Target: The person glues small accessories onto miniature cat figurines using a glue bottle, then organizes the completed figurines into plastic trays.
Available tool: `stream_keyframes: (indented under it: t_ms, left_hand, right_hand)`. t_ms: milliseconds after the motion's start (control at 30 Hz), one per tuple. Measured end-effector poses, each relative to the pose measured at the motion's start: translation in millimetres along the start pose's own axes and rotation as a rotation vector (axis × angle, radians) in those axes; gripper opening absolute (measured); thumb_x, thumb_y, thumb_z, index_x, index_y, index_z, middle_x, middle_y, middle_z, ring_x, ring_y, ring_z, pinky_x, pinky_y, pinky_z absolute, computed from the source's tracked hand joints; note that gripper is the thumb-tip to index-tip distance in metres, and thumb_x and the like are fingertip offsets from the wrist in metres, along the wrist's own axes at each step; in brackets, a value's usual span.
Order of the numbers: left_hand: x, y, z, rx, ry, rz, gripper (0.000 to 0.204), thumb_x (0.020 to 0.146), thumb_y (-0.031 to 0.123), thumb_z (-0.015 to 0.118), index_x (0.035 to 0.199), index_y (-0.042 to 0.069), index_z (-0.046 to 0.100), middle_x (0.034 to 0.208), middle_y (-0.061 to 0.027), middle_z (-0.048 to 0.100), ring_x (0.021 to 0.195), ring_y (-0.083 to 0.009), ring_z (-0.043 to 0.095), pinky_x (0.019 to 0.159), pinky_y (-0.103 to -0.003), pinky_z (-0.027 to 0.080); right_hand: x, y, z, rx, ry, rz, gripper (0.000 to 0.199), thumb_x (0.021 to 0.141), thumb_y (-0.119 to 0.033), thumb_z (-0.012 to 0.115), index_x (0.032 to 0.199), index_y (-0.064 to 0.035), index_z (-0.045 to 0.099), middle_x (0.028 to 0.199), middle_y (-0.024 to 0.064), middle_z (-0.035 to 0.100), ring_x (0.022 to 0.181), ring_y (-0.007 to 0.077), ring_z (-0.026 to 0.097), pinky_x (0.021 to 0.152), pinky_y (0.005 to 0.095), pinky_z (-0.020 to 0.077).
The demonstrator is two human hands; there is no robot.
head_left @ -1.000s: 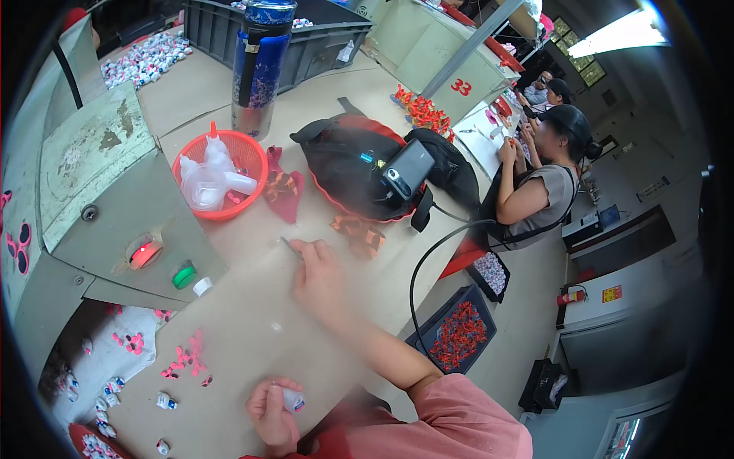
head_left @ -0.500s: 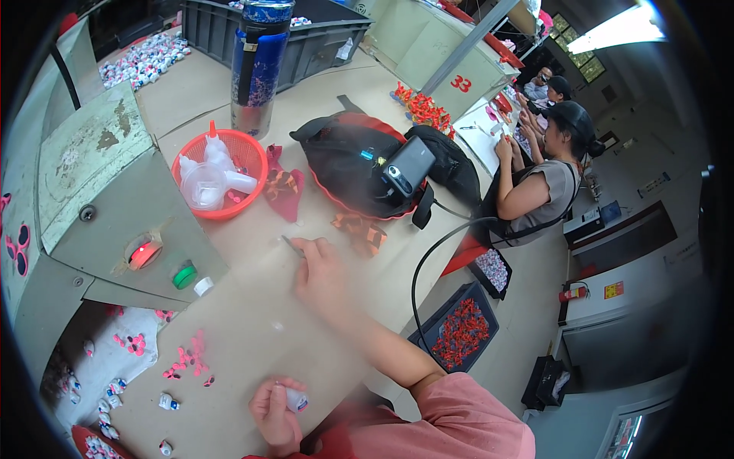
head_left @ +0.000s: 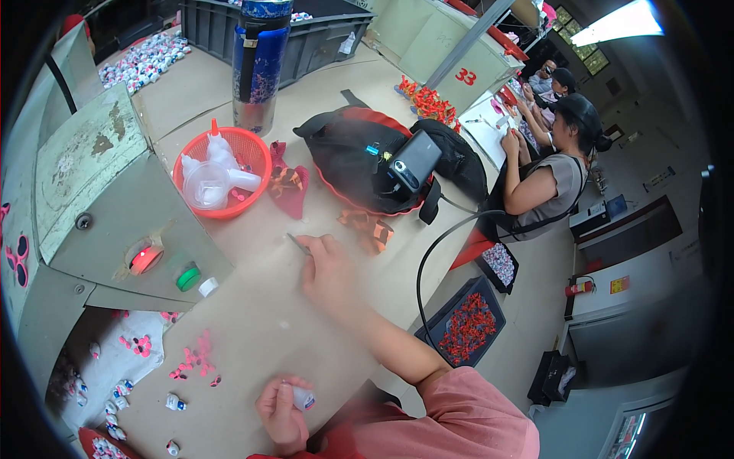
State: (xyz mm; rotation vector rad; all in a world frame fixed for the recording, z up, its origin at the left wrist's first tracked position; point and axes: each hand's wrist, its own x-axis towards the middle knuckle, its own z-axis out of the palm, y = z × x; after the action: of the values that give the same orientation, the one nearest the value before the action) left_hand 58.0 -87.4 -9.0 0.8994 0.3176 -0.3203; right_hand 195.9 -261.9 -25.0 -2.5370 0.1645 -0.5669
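Observation:
My left hand [head_left: 281,411], low in the picture, is closed around a small white plastic piece [head_left: 304,398] with dark markings. Farther out over the table, my right hand [head_left: 329,271] pinches a thin grey pointed tool [head_left: 297,244]; its tip points away to the left, and haze hides its exact kind. Left of my hands lie pink plastic pieces [head_left: 195,356] in a loose cluster. Small white-and-blue figure parts [head_left: 175,402] are scattered near them. Ahead of my right hand is an orange-and-black patterned cloth [head_left: 367,229].
A grey-green machine [head_left: 115,206] with red and green buttons stands at left. Beyond my hands are a red basket [head_left: 264,172] of white bottles, a blue tumbler [head_left: 260,73] and a black bag [head_left: 344,164] with a device. A black cable [head_left: 424,275] arcs at right. Co-workers [head_left: 554,172] sit far right.
The whole view has shifted slightly, so things sit a little farther right and lower. Both hands keep their grip and barely move relative to the table.

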Motion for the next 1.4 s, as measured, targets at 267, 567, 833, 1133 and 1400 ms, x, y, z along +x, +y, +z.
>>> stream_keyframes:
  t_ms: [267, 567, 833, 1133, 1400]
  left_hand:
    - [2.9, -1.5, 3.0, -0.013, 0.043, 0.016, 0.020, 0.088, 0.015, 0.051, 0.089, -0.004, 0.057, 0.080, -0.0140, 0.061, 0.069, -0.0171, 0.056, 0.061, -0.028, 0.044]
    - [2.8, -2.7, 3.0, -0.006, 0.058, 0.058, 0.021, 0.089, 0.016, 0.051, 0.088, -0.004, 0.057, 0.079, -0.0130, 0.061, 0.065, -0.0143, 0.053, 0.057, -0.026, 0.042]
    - [2.2, -1.1, 1.7, -0.008, 0.020, 0.026, 0.020, 0.089, 0.014, 0.051, 0.089, -0.004, 0.058, 0.079, -0.0128, 0.061, 0.061, -0.0134, 0.051, 0.053, -0.026, 0.042]
    - [0.7, -2.9, -0.1, -0.011, 0.011, 0.012, 0.019, 0.088, 0.013, 0.051, 0.089, -0.004, 0.059, 0.079, -0.0121, 0.062, 0.060, -0.0130, 0.051, 0.054, -0.027, 0.042]
    - [0.4, -0.1, 0.7, -0.008, -0.006, 0.009, 0.019, 0.089, 0.013, 0.050, 0.091, -0.004, 0.059, 0.080, -0.0105, 0.061, 0.063, -0.0124, 0.051, 0.054, -0.027, 0.041]
  right_hand:
    - [2.9, 1.7, 0.2, 0.014, -0.013, 0.007, 0.036, 0.067, 0.005, 0.054, 0.100, -0.0076, 0.057, 0.084, 0.0103, 0.051, 0.078, 0.0273, 0.054, 0.063, 0.0383, 0.0476]
    - [1.2, 2.9, 3.3, 0.019, 0.001, -0.005, 0.036, 0.067, 0.005, 0.054, 0.101, -0.0076, 0.057, 0.084, 0.0103, 0.052, 0.080, 0.0276, 0.055, 0.063, 0.0388, 0.0475]
    - [1.2, 1.6, 3.0, -0.004, 0.014, -0.019, 0.034, 0.069, 0.005, 0.054, 0.101, -0.0076, 0.058, 0.081, 0.0098, 0.051, 0.078, 0.0275, 0.055, 0.063, 0.0391, 0.0470]
    - [0.8, 1.4, 3.8, -0.005, 0.010, -0.005, 0.033, 0.069, 0.005, 0.054, 0.099, -0.0080, 0.058, 0.081, 0.0094, 0.052, 0.077, 0.0272, 0.055, 0.064, 0.0385, 0.0463]
    - [2.0, 0.5, 0.3, 0.034, -0.032, 0.007, 0.031, 0.073, 0.002, 0.053, 0.101, -0.0094, 0.055, 0.084, 0.0108, 0.054, 0.081, 0.0310, 0.055, 0.067, 0.0398, 0.0447]
